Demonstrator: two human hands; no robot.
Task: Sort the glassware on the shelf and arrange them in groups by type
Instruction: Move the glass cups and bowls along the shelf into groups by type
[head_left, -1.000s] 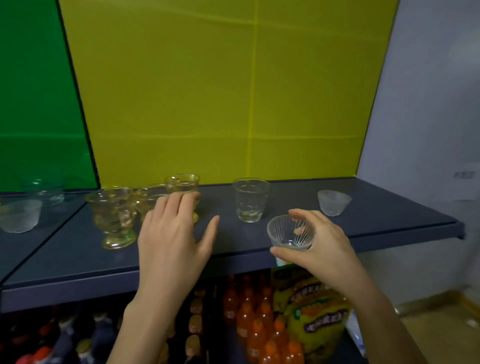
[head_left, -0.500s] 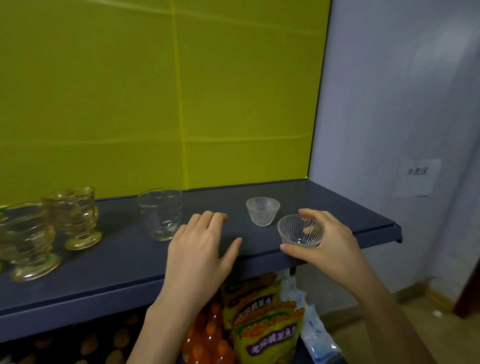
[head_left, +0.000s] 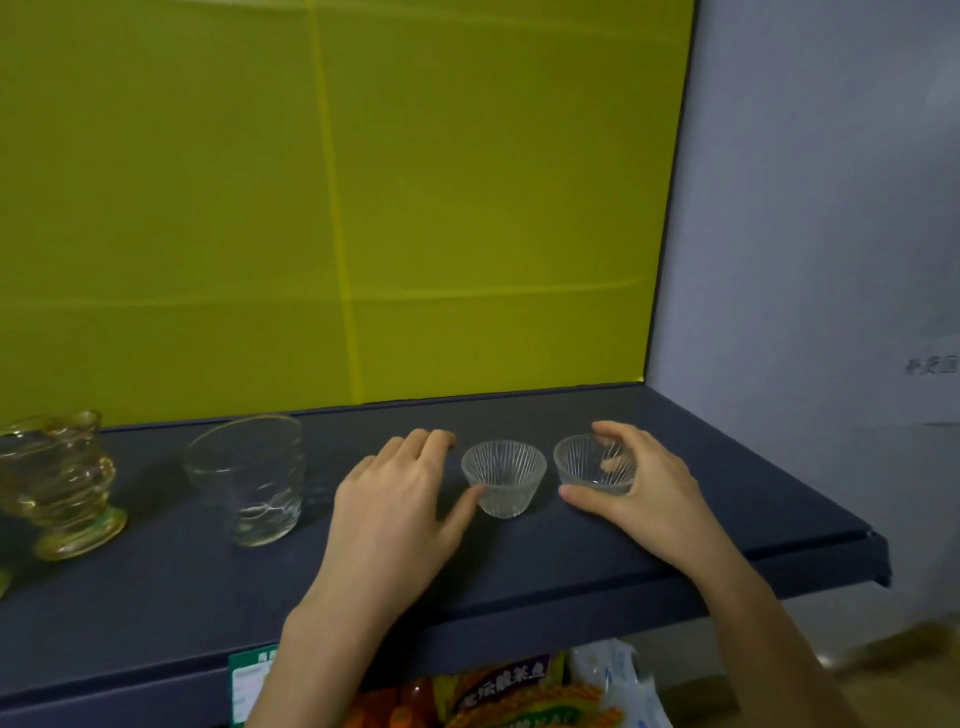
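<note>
Two small ribbed clear glass cups stand side by side on the dark blue shelf (head_left: 727, 499). My right hand (head_left: 641, 486) is wrapped around the right ribbed cup (head_left: 592, 465), which rests on the shelf. The left ribbed cup (head_left: 503, 478) stands free, with the thumb of my left hand (head_left: 400, 499) touching its lower left side; that hand lies flat with fingers apart. A clear tumbler (head_left: 249, 478) stands further left. An amber footed glass (head_left: 57, 483) stands at the far left, with another partly cut off behind it.
A yellow-green panel backs the shelf and a grey wall closes its right end. The shelf's front edge runs below my wrists. Snack bags (head_left: 509, 696) and bottles sit on the level beneath.
My right hand carried the ribbed cup onto the shelf and set it down beside the other ribbed cup. My left hand moved right until its thumb met that other cup. The view panned right.
</note>
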